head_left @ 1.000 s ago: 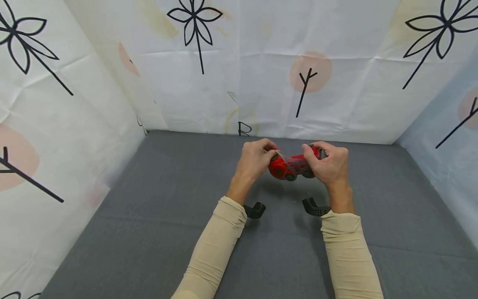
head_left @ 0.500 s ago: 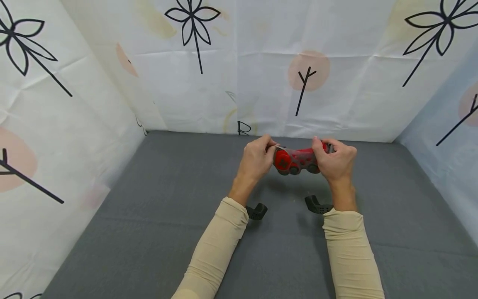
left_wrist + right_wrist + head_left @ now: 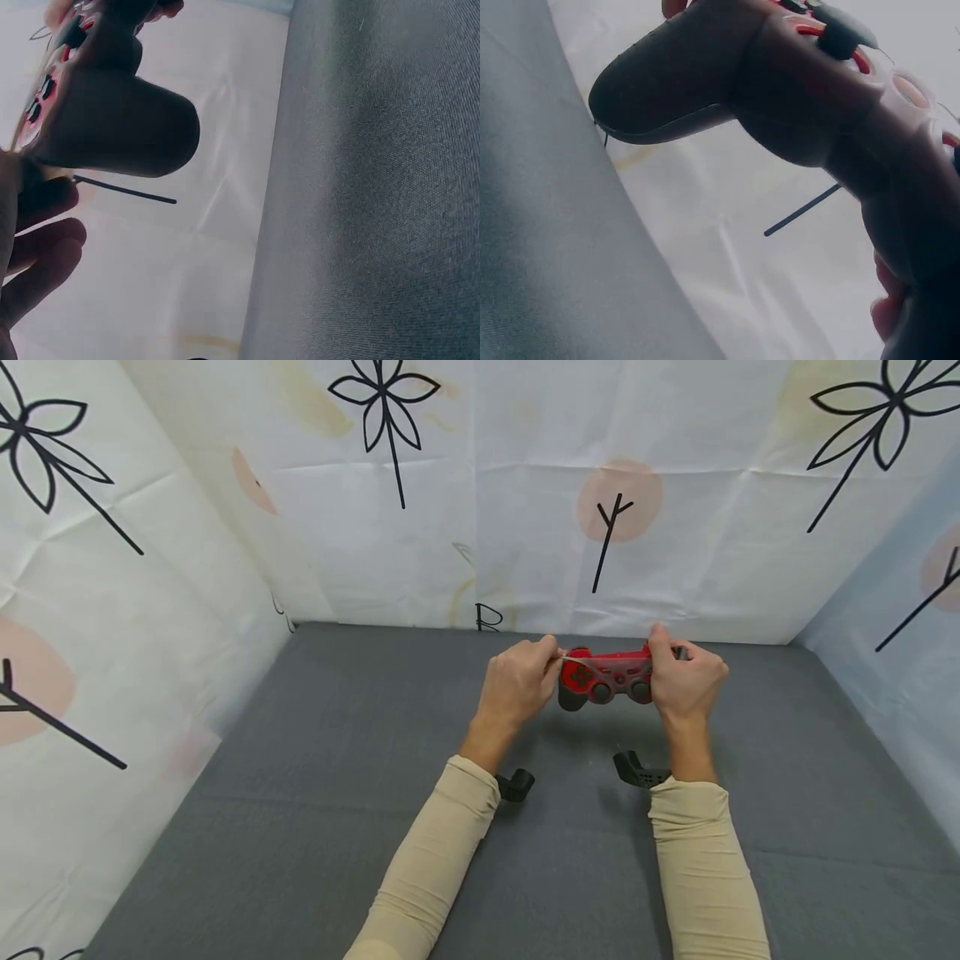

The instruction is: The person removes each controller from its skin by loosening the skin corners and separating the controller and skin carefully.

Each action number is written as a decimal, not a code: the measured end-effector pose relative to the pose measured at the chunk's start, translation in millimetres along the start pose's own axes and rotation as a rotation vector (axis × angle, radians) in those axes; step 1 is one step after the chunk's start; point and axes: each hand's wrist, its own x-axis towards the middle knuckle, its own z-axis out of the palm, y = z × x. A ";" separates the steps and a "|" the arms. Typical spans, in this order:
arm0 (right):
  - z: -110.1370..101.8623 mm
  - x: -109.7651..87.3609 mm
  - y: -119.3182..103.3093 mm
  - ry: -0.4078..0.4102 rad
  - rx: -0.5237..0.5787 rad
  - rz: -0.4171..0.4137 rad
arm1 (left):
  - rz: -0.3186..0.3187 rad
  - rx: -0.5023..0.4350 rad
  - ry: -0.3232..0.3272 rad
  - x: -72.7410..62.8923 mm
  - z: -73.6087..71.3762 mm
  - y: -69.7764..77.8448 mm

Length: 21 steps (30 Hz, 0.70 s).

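Observation:
A red game controller (image 3: 618,675) with dark grey handles and thumbsticks is held in the air above the grey surface, its buttons facing the head camera. My right hand (image 3: 686,685) grips its right end, thumb on top. At the upper left corner, my left hand (image 3: 517,685) pinches the edge of a thin, see-through film or cover that stretches across the controller's face. In the left wrist view the controller's left handle (image 3: 127,124) hangs free of my curled fingers (image 3: 49,259). The right wrist view shows the controller's dark underside (image 3: 795,97).
A grey cloth-covered table (image 3: 360,718) spreads below both hands. White fabric walls (image 3: 525,543) printed with flowers and trees stand behind and at the sides. Black wrist mounts (image 3: 517,785) stick out from both wrists.
The controller has shifted right and levelled out, with my right hand carrying it. My left hand has moved slightly right, and the film is now drawn away from the controller's left end.

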 end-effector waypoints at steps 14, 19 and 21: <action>-2.7 -3.7 -16.6 0.066 0.046 0.347 | 0.239 -0.135 -0.099 0.8 -5.8 -13.0; -3.1 -1.4 -9.3 0.078 0.024 0.377 | 0.266 -0.145 -0.113 0.9 -5.1 -11.3; -0.4 0.7 1.3 0.075 -0.021 0.379 | 0.238 -0.151 -0.146 0.1 -5.2 -11.2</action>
